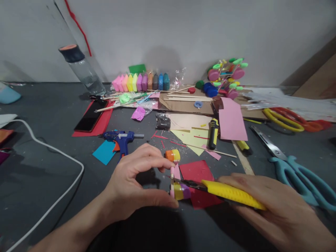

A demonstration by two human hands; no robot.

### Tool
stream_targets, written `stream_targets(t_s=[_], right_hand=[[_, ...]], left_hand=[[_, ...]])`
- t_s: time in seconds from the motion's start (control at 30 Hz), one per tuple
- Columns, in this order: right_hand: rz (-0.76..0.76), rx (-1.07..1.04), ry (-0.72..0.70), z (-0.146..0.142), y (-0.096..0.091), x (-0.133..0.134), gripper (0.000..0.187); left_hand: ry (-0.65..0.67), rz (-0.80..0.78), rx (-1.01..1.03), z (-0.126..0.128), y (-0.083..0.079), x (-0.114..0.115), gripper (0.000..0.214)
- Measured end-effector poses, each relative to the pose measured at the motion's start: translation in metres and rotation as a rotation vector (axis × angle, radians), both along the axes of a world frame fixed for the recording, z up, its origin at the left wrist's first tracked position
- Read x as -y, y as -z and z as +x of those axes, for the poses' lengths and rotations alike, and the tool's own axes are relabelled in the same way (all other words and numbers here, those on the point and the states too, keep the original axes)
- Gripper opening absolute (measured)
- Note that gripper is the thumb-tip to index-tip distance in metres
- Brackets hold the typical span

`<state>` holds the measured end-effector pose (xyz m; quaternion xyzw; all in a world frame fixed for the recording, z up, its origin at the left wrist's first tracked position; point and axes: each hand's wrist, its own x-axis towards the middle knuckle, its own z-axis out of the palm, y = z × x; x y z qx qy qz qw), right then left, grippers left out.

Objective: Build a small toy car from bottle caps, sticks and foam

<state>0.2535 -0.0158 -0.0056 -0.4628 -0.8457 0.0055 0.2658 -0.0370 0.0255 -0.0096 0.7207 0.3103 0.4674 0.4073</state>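
Note:
Between the thumb and forefinger of my left hand [147,175] is a short wooden stick [172,181] with pink wrapped around its ends. My right hand [273,210] grips a yellow utility knife [231,194], whose blade lies across the stick's middle; whether it cuts in, I cannot tell. Just behind the stick lies a purple and yellow piece [182,191]. An orange and yellow piece [172,155] rests by my left fingertips. A sheet of red paper [201,175] lies under the knife's front end.
A blue glue gun [120,138] lies left of centre, near a phone [90,115] and a water bottle [84,71]. Teal-handled scissors [296,175] are at the right. A black and yellow cutter [213,133] and coloured clay packs [141,82] sit farther back. A white cable [55,145] crosses the left.

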Motion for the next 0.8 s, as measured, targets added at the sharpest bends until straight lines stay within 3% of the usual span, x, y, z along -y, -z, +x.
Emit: stream_targets(t_s=[0.1,0.23,0.37,0.47,0.57,0.67,0.8], right_hand=[[-0.013,-0.013,-0.137,0.0,-0.004,0.0,0.018],[-0.028,-0.002,-0.08,0.002,-0.003,0.002,0.019],[-0.072,-0.033,-0.157,0.001,-0.004,-0.001,0.015],[-0.034,-0.055,-0.112,-0.002,-0.006,-0.003,0.015],[-0.069,-0.121,0.002,-0.003,-0.007,-0.002,0.016],[-0.136,-0.198,0.26,0.0,-0.002,-0.005,0.018],[-0.196,-0.043,0.589,0.011,0.012,-0.017,0.038]], left_hand=[[-0.009,-0.009,-0.001,0.0,0.001,0.0,0.044],[-0.007,-0.008,-0.012,-0.001,0.001,0.0,0.042],[-0.007,0.009,-0.018,-0.001,0.001,-0.001,0.042],[-0.019,0.006,-0.011,0.0,0.001,-0.001,0.043],[-0.026,-0.039,0.023,0.0,0.001,0.0,0.044],[-0.015,-0.163,0.107,0.0,0.002,0.001,0.043],[0.111,-0.38,0.234,-0.001,0.006,0.001,0.042]])
